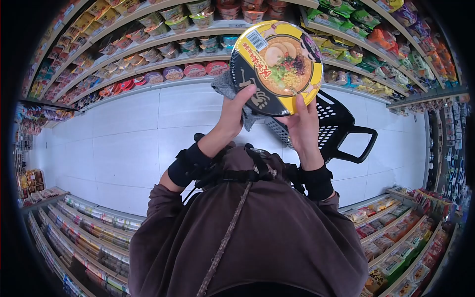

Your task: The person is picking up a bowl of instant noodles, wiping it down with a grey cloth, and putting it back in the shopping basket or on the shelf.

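Both my hands hold up a large round instant noodle bowl (pixel 284 64), its yellow and black lid turned toward me. The lid shows a picture of noodle soup and a barcode. At the lower left edge my left hand (pixel 233 111) grips it, thumb on the lid, with a grey cloth (pixel 225 89) also in or against that hand. My right hand (pixel 303 126) is closed on the bottom edge, thumb in front. The other fingers of both hands are mostly hidden behind the bowl.
A black perforated shopping basket (pixel 330 119) with a handle stands on the pale tiled floor (pixel 123 128) to the right. Shelves of noodle cups (pixel 203 20) and bagged goods curve across the front. More shelves (pixel 94 247) flank me behind.
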The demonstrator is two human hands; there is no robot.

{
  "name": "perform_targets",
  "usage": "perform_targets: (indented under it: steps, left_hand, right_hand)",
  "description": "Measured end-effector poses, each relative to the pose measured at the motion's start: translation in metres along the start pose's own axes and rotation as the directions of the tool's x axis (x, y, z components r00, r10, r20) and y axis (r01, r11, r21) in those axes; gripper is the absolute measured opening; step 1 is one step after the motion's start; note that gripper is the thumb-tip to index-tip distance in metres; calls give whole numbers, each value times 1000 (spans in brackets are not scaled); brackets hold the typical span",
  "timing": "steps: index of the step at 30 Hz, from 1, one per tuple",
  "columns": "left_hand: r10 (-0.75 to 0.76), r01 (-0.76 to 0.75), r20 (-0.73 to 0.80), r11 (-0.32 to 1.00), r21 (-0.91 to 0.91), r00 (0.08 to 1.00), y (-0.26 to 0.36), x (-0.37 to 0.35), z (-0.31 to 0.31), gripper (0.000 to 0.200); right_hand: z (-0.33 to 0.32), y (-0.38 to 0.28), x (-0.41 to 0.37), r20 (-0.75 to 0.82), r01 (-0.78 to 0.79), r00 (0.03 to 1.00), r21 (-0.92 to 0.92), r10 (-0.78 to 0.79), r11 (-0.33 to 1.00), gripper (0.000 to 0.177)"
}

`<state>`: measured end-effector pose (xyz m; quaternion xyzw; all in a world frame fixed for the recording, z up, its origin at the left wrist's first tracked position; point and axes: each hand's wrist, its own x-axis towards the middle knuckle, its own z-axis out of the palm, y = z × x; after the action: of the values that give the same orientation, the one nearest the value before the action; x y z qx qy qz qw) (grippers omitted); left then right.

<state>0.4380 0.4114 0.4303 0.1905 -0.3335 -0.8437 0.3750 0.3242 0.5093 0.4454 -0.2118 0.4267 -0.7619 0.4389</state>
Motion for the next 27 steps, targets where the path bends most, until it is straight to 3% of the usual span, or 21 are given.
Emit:
perform_targets:
  steps: [5,7,9,11,13,17,19,20,21,23,24,27]
  left_hand:
    - [-80,80,7,996,47,997,11,5,-28,38]
    - [-214,210,42,974,80,976,24,1,-33,39]
    - [-249,247,29,967,63,968,28,0,-41,39]
    - [-342,330,48,929,168,938,35,-2,-41,39]
    - [-340,329,27,926,184,940,32,-3,-43,39]
    - [-220,210,1,932,297,975,23,-3,-39,40]
    - [-109,128,-70,917,379,992,23,-6,-35,43]
    - [-58,59,-15,912,405,998,18,-4,-42,52]
    - [-59,60,-16,912,405,998,21,-3,-38,52]
    - [-101,105,-29,972,209,994,34,-2,-20,61]
    - [-63,16,123,937,350,990,43,-1,-8,66]
    - [-134,114,91,973,203,987,44,6,-17,57]
  right_hand:
    - [-27,-2,2,84,-124,989,6,123,992,38]
    - [-37,-9,4,122,-143,982,-34,146,989,40]
    - [-41,-14,7,105,-144,983,-87,153,986,44]
    - [-44,-17,9,114,-142,982,-101,153,985,47]
    - [-46,-19,8,170,-210,956,-177,240,962,48]
    - [-44,-13,10,111,-127,981,-262,160,957,45]
    - [-45,-15,10,100,-161,977,-229,187,960,41]
    - [-46,-16,9,91,-194,972,-195,215,961,38]
    - [-48,-17,9,91,-195,972,-195,215,961,38]
    - [-52,-18,8,152,-331,927,-99,343,938,32]
    - [-47,-19,6,141,-352,923,-69,359,933,31]
    - [-45,-19,4,148,-407,899,-62,412,911,31]
